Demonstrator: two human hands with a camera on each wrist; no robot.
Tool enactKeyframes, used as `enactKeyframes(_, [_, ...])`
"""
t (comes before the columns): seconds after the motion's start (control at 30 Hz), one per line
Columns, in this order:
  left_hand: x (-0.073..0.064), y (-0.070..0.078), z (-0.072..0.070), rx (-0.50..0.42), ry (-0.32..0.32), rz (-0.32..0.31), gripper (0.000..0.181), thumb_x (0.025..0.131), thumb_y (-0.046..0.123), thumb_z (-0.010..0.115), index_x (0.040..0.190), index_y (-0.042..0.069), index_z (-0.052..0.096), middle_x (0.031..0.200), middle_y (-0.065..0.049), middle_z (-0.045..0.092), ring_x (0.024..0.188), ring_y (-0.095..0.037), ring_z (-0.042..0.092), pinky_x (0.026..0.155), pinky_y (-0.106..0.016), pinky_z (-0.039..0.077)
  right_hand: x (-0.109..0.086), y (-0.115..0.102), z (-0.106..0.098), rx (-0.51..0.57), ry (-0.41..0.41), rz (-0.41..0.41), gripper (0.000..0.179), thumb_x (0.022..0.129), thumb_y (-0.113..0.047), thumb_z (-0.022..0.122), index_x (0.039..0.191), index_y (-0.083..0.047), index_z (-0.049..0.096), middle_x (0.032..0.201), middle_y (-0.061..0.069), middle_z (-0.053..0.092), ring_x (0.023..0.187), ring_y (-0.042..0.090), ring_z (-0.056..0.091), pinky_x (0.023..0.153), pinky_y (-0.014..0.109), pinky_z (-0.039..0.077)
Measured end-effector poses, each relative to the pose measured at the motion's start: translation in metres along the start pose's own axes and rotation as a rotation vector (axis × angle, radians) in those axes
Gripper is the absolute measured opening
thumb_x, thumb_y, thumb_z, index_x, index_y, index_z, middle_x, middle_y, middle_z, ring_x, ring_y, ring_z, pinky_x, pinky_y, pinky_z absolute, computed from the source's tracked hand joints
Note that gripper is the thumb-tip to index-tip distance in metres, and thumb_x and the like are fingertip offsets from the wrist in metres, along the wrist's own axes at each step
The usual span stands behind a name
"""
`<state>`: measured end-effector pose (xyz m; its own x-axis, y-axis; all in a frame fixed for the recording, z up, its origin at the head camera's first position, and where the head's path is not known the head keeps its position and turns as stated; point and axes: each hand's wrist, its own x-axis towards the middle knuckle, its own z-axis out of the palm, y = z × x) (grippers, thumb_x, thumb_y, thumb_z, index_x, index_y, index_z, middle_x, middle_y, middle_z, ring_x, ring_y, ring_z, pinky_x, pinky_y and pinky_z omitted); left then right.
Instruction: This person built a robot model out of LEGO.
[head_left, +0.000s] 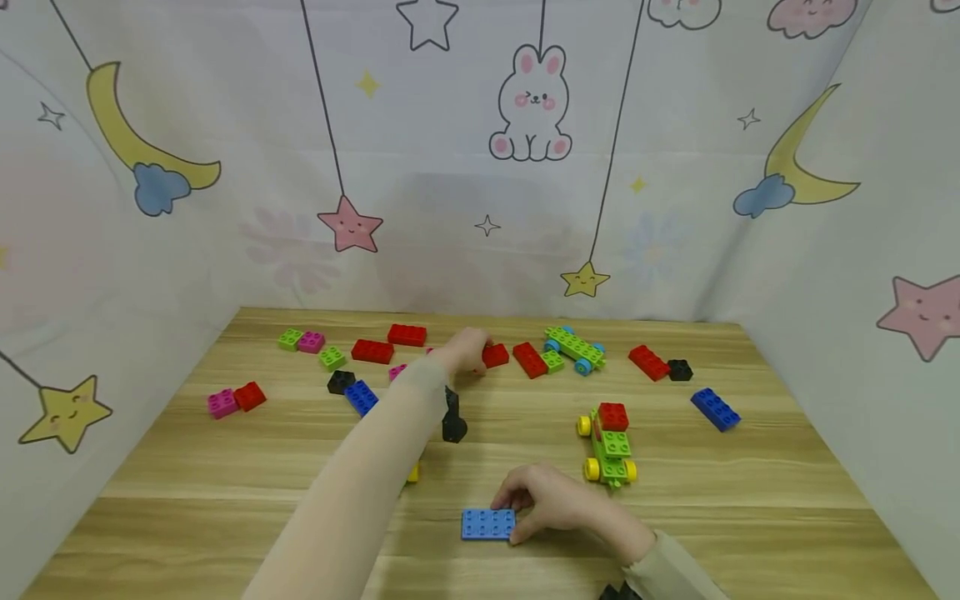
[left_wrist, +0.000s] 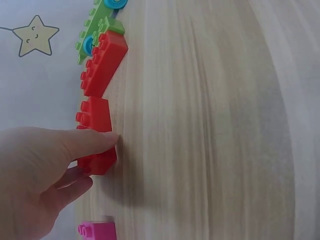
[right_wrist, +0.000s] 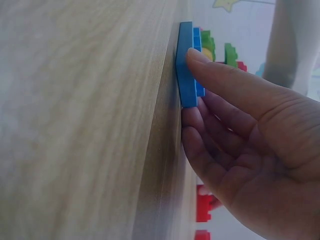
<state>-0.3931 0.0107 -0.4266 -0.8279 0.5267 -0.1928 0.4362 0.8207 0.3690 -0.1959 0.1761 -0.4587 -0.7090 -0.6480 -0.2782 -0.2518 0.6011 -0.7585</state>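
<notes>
My left hand (head_left: 467, 350) stretches to the far side of the table and grips a red brick (head_left: 495, 356). In the left wrist view, the thumb lies across the near face of this brick, and the other fingers curl partly hidden at its far side. Close to me, my right hand (head_left: 558, 500) holds a flat blue building plate (head_left: 487, 524) at its right end, studs up. The right wrist view shows the thumb on the plate's edge (right_wrist: 186, 75) with the fingers curled beneath and beside it, low over the wood.
A green toy car with yellow wheels (head_left: 615, 454) stands right of centre. Behind it is a green car base with blue wheels (head_left: 573, 348). Several loose bricks lie along the back, among them another red brick (head_left: 529, 360) and a blue brick (head_left: 716, 409). A black piece (head_left: 453, 417) lies beside the left forearm.
</notes>
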Motion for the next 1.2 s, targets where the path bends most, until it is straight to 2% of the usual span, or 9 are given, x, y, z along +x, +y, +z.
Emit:
enactKeyframes(0.33, [0.003, -0.001, 0.009, -0.004, 0.059, -0.052, 0.048, 0.084, 0.003, 0.072, 0.129, -0.004, 0.059, 0.13, -0.017, 0.061, 0.119, -0.029, 0.057, 0.105, -0.039, 0.045, -0.001, -0.002, 0.0, -0.008, 0.003, 0.003, 0.029, 0.076, -0.011, 0.084, 0.103, -0.012, 0.073, 0.099, -0.01, 0.069, 0.085, -0.003, 0.057, 0.079, 0.016, 0.049])
enactKeyframes(0.63, [-0.001, 0.003, 0.008, -0.033, 0.095, -0.083, 0.043, 0.084, 0.002, 0.071, 0.126, -0.003, 0.061, 0.124, -0.016, 0.064, 0.11, -0.027, 0.059, 0.098, -0.037, 0.048, -0.002, -0.005, 0.0, 0.006, 0.006, 0.007, 0.029, 0.075, -0.008, 0.083, 0.102, -0.011, 0.073, 0.099, -0.007, 0.07, 0.084, -0.002, 0.057, 0.079, 0.016, 0.049])
enactKeyframes(0.8, [-0.007, 0.006, -0.003, -0.053, 0.109, -0.085, 0.04, 0.079, 0.001, 0.072, 0.119, -0.003, 0.065, 0.114, -0.015, 0.067, 0.091, -0.021, 0.055, 0.084, -0.031, 0.049, -0.002, -0.006, -0.001, 0.004, 0.008, 0.005, 0.029, 0.075, -0.008, 0.084, 0.102, -0.011, 0.074, 0.099, -0.007, 0.07, 0.083, -0.002, 0.057, 0.078, 0.016, 0.049])
enactKeyframes(0.93, [-0.013, 0.011, -0.016, -0.089, 0.118, -0.086, 0.04, 0.08, 0.0, 0.07, 0.12, -0.003, 0.065, 0.114, -0.014, 0.067, 0.088, -0.02, 0.055, 0.077, -0.028, 0.049, -0.002, -0.007, -0.001, 0.001, 0.004, -0.006, 0.029, 0.076, -0.009, 0.083, 0.102, -0.011, 0.073, 0.099, -0.008, 0.07, 0.084, -0.002, 0.057, 0.079, 0.017, 0.049])
enactKeyframes(1.03, [-0.018, 0.015, -0.025, -0.124, 0.131, -0.073, 0.043, 0.083, 0.0, 0.07, 0.125, -0.003, 0.063, 0.119, -0.015, 0.066, 0.096, -0.022, 0.06, 0.083, -0.031, 0.053, -0.002, -0.007, -0.002, 0.004, 0.002, -0.016, 0.029, 0.076, -0.009, 0.083, 0.103, -0.01, 0.073, 0.099, -0.007, 0.07, 0.084, -0.001, 0.057, 0.078, 0.017, 0.049])
enactKeyframes(1.2, [-0.026, 0.027, -0.04, -0.168, 0.153, -0.014, 0.046, 0.084, 0.005, 0.072, 0.128, -0.002, 0.061, 0.122, -0.015, 0.065, 0.105, -0.026, 0.061, 0.09, -0.035, 0.053, -0.002, -0.005, -0.001, 0.003, 0.005, -0.016, 0.029, 0.075, -0.008, 0.083, 0.102, -0.011, 0.073, 0.099, -0.008, 0.069, 0.084, -0.002, 0.057, 0.079, 0.017, 0.049])
